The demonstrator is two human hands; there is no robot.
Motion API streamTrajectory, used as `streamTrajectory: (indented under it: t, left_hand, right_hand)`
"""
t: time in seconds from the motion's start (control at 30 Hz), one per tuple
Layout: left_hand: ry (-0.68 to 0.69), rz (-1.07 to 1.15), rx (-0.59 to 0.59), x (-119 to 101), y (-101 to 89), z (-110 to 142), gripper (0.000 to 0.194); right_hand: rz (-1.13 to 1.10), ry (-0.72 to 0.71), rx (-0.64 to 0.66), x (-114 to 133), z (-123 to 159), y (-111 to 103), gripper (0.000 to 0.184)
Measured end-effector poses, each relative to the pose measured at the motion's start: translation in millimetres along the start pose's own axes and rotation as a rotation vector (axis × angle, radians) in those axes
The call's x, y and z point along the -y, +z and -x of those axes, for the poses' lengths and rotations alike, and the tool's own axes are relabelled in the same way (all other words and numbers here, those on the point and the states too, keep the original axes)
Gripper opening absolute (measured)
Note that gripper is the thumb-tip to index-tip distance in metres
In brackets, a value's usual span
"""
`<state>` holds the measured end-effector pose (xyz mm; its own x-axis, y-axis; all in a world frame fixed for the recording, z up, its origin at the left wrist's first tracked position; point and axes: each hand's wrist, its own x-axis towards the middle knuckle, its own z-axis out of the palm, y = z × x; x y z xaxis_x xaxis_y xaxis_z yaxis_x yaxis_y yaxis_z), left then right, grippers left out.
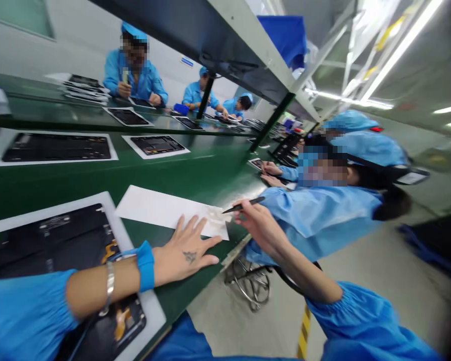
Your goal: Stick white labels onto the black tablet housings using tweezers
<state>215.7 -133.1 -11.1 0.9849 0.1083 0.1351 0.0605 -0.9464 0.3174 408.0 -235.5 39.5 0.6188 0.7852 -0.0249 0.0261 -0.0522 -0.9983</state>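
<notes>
Although the view is rolled steeply, the work surface reads as a green workbench point(195, 170) running in a long line, with a second bench of the same colour point(41, 108) beyond it under a grey-and-white overhead shelf frame point(244, 55). Fluorescent tube lights point(400, 47) run along the ceiling. Below the bench edge stand a steel stool base point(250, 283) and a strip of yellow-and-black floor tape point(303, 333).

White-bordered mats hold dark tablet panels. The nearest panel point(48, 245) lies beside the left forearm and shows orange flex strips. Stacked panels point(86, 87) sit on the far bench, near a blue object point(181, 108) too small to identify.

A white paper sheet point(161, 210) lies flat on the green bench, between the nearest panel and the bench edge, with a creased, glossy patch point(214, 215) at its right end.

The left hand point(184, 250) is released, lying flat with fingers spread, its fingertips point(180, 223) touching the sheet. A blue wrist strap point(146, 265) and a metal bracelet point(108, 288) encircle that wrist.

The right hand point(257, 225) grasps a black pen-shaped tool point(244, 204), its tip just over the creased patch. Co-workers in blue smocks point(319, 220) work along both benches.
</notes>
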Motion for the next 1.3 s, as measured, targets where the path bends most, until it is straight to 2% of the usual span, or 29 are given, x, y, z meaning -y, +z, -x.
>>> streamTrajectory:
  t: [0.07,0.17,0.27,0.3,0.37,0.43,0.47,0.57,0.67,0.73,0.87,1.13,1.3]
  left_hand:
    - [0.01,-0.048,-0.043,5,-17.4,7,0.056]
    - [-0.066,-0.206,-0.187,37,-60.2,38,0.049]
    - [-0.331,-0.365,-0.187,78,-103.9,101,0.037]
    - [-0.421,-0.406,-0.15,89,-113.3,124,0.036]
    - [-0.511,-0.406,-0.103,106,-121.0,164,0.035]
    - [-0.491,-0.334,-0.134,115,-115.9,190,0.03]
    - [-0.462,-0.299,-0.172,117,-110.6,198,0.028]
    - [-0.39,-0.245,-0.269,116,-93.6,206,0.026]
    - [-0.357,-0.205,-0.316,115,-82.8,207,0.026]
    - [-0.346,-0.172,-0.349,117,-78.5,208,0.025]
    - [-0.338,-0.155,-0.386,118,-73.4,209,0.029]
    - [-0.337,-0.168,-0.379,110,-75.7,205,0.031]
    - [-0.362,-0.189,-0.349,110,-74.5,204,0.033]
  right_hand:
    - [-0.013,-0.022,-0.043,8,2,2,0.053]
    - [0.07,-0.041,-0.123,11,-4,-4,0.051]
    - [0.111,-0.076,-0.111,8,-19,0,0.047]
    - [0.117,-0.094,-0.084,8,-23,9,0.048]
    - [0.124,-0.139,0.003,12,-27,37,0.051]
    - [0.128,-0.182,0.15,17,-26,78,0.055]
    - [0.132,-0.179,0.264,20,-25,102,0.055]
    - [0.078,-0.199,0.519,23,-24,175,0.055]
    - [0.025,-0.168,0.671,16,-32,231,0.055]
    - [0.031,-0.121,0.696,8,-40,254,0.059]
    - [0.038,-0.04,0.68,-7,-51,270,0.062]
    - [0.053,0.042,0.69,-12,-51,266,0.058]
    - [0.086,0.029,0.681,-12,-52,266,0.056]
